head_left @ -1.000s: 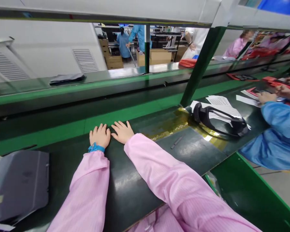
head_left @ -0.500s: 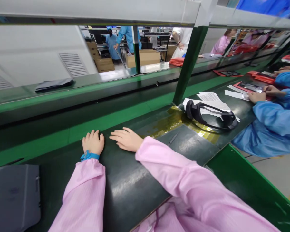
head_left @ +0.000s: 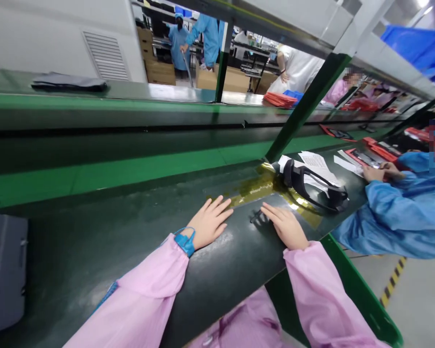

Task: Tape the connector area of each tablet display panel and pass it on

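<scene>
My left hand [head_left: 210,223] lies flat on the dark green bench top [head_left: 130,241], its fingers spread and holding nothing. A blue wrist strap [head_left: 185,242] circles that wrist. To its right, my right hand [head_left: 284,224] reaches over the bench with fingers stretched out. Its fingertips are at a thin dark tool [head_left: 255,216], which is partly covered by them; its exact kind is unclear. My right thumb is hidden. Just beyond this hand, a black headset-like frame with a curved band [head_left: 311,186] rests on printed white sheets [head_left: 317,162] and yellow tape [head_left: 253,188].
A grey case [head_left: 5,270] stands at the left. A green post [head_left: 308,106] rises behind the headset-like frame. At the right, a co-worker in a blue sleeve [head_left: 402,193] handles items on the bench. Below the front edge is a green bin [head_left: 366,299].
Both hands have moved right along the bench. My right hand now reaches the thin tool, which lay uncovered before. The view has shifted and tilted.
</scene>
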### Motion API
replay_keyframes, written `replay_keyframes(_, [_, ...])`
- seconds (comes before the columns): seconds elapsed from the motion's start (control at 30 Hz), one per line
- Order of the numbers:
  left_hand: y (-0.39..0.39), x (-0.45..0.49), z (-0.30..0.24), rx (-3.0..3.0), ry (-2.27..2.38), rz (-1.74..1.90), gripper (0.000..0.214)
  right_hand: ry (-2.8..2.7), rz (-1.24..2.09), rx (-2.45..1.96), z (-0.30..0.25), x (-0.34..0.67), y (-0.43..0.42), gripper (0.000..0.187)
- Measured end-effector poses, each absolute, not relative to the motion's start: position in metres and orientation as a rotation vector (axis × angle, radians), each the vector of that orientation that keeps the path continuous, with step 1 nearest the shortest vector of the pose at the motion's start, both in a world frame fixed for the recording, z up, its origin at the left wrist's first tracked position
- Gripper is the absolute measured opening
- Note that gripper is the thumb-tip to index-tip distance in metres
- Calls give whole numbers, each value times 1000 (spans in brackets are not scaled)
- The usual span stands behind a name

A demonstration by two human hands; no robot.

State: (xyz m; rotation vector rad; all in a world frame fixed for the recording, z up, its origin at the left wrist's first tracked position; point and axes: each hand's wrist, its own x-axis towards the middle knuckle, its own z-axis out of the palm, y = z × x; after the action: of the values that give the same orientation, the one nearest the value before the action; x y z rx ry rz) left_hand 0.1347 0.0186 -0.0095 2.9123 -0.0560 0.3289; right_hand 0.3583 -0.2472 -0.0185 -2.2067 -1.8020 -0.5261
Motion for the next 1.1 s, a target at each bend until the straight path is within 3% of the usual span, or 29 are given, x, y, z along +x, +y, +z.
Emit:
replay_keyframes(0.4, [28,136,-27,2874,-90,409,46,-1624,-636,-2005,-21,383,-185,36])
replay_keyframes(0.67, [21,134,-15,2898,-71,315,46,-1358,-581,-2071,-20,415,-150,41])
replay_keyframes(0.83, [18,133,-14,2899,-59,325,46,-1414,-511,-2184,-26,416,-148,60])
replay_keyframes(1.1, [17,133,-18,2876,6,397,47,-1427,-487,-2300,-23,429,-171,57])
